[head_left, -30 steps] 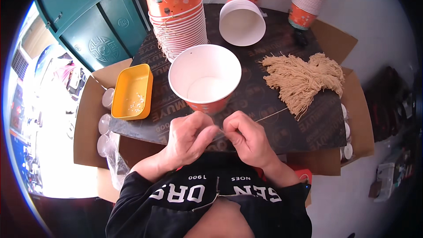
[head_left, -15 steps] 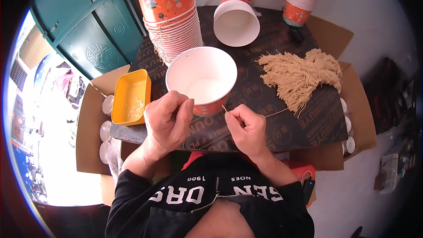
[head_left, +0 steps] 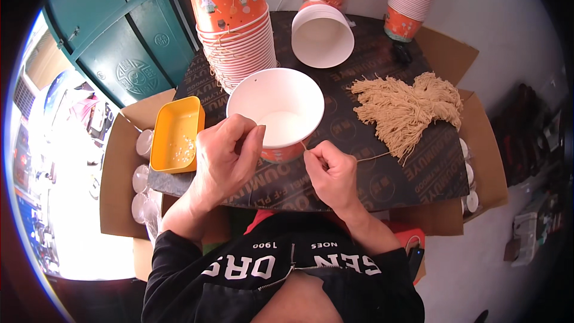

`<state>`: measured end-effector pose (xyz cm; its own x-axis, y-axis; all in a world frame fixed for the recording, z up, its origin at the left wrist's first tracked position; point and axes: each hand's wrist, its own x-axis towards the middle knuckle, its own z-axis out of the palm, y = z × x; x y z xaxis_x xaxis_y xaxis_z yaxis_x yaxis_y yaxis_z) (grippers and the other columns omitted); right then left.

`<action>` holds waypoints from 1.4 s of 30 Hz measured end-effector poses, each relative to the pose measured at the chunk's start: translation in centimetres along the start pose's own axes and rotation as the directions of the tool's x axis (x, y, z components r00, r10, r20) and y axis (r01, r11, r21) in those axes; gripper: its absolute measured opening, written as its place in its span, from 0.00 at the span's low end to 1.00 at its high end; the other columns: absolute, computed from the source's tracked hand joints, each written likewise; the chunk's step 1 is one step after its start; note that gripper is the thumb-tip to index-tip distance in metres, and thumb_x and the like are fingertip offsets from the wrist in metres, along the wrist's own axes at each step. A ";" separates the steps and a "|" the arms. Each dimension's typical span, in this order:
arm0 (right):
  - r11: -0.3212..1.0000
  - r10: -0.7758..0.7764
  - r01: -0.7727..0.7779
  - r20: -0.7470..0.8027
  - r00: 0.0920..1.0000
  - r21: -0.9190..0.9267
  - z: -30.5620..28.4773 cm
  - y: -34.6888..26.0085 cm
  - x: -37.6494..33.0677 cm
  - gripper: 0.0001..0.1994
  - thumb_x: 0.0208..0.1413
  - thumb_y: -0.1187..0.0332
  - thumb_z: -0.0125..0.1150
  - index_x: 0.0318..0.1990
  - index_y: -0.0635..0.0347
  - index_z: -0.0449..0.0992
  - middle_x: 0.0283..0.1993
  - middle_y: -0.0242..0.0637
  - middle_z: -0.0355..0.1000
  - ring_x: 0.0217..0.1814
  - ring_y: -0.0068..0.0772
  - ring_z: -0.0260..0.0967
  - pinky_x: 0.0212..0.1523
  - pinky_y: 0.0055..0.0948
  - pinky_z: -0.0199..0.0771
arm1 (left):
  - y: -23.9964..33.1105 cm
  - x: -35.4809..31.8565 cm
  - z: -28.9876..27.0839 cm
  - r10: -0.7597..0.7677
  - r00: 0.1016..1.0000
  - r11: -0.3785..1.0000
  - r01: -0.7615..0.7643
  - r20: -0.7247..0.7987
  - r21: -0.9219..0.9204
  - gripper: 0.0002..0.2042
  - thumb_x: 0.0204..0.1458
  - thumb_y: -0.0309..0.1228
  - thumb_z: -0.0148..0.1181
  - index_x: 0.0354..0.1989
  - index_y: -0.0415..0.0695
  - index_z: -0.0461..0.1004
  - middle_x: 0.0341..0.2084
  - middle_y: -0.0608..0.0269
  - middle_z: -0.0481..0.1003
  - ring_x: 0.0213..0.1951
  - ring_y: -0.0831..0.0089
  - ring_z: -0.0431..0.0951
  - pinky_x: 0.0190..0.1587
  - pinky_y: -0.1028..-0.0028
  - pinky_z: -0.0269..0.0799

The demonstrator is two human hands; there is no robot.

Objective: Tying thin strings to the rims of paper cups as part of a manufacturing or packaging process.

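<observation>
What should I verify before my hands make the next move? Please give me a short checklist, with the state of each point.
1. Right hand has a grip on the cord: ok, a short end sticks out of the pinch.
2. Left hand holds something: cannot tell, its fingertips hide it.
3. Front bucket stands upright, mouth open: ok.
4. Its rim is fully visible: not ok, the left hand covers part of it.
5. The cord is separate from the tan bundle: cannot tell, it runs to the bundle's edge.
6. Yellow tray stands clear of the bucket: ok, a gap shows between them.
</observation>
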<state>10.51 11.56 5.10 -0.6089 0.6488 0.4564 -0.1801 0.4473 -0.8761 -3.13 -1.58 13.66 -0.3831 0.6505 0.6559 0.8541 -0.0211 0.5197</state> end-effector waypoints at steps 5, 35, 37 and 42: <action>1.000 -0.009 0.009 0.003 1.000 -0.001 0.2 0.0 0.3 0.07 0.55 0.80 0.61 0.27 0.66 0.71 0.17 0.35 0.69 0.20 0.16 0.67 0.21 0.23 0.64 | 0.0 1.1 -0.2 -0.050 0.996 0.998 0.047 0.076 0.049 0.04 0.54 0.21 0.60 0.30 0.35 0.73 0.20 0.52 0.75 0.22 0.58 0.78 0.26 0.70 0.72; 0.967 -0.078 0.107 0.132 0.988 -0.229 -2.3 -0.5 3.0 0.03 0.55 0.75 0.62 0.33 0.65 0.75 0.31 0.47 0.75 0.31 0.49 0.75 0.30 0.37 0.72 | -3.7 5.7 4.3 -0.221 0.848 0.974 0.163 0.481 0.161 0.12 0.51 0.33 0.58 0.22 0.36 0.75 0.19 0.48 0.76 0.22 0.55 0.75 0.32 0.61 0.71; 0.965 -0.109 0.141 0.148 0.983 -0.223 -2.3 -0.8 2.3 0.03 0.55 0.75 0.62 0.34 0.65 0.76 0.33 0.46 0.75 0.34 0.50 0.75 0.32 0.37 0.73 | -3.9 5.3 4.3 -0.219 0.864 0.959 0.276 0.452 -0.063 0.10 0.50 0.31 0.59 0.23 0.37 0.77 0.17 0.55 0.76 0.21 0.68 0.74 0.29 0.65 0.70; 0.973 -0.129 0.157 0.166 0.978 -0.170 -2.1 -1.2 2.4 0.03 0.55 0.76 0.61 0.35 0.65 0.76 0.34 0.46 0.75 0.34 0.51 0.75 0.34 0.37 0.74 | -3.2 5.5 4.3 -0.234 0.818 0.832 0.448 0.526 -0.327 0.06 0.50 0.25 0.60 0.24 0.36 0.78 0.18 0.68 0.75 0.20 0.83 0.69 0.23 0.77 0.64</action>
<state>10.90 13.84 7.54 -0.7000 0.4746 0.5336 -0.1396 0.6418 -0.7540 -6.49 5.33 13.25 -0.3274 0.9364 0.1267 0.4243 0.0259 0.9052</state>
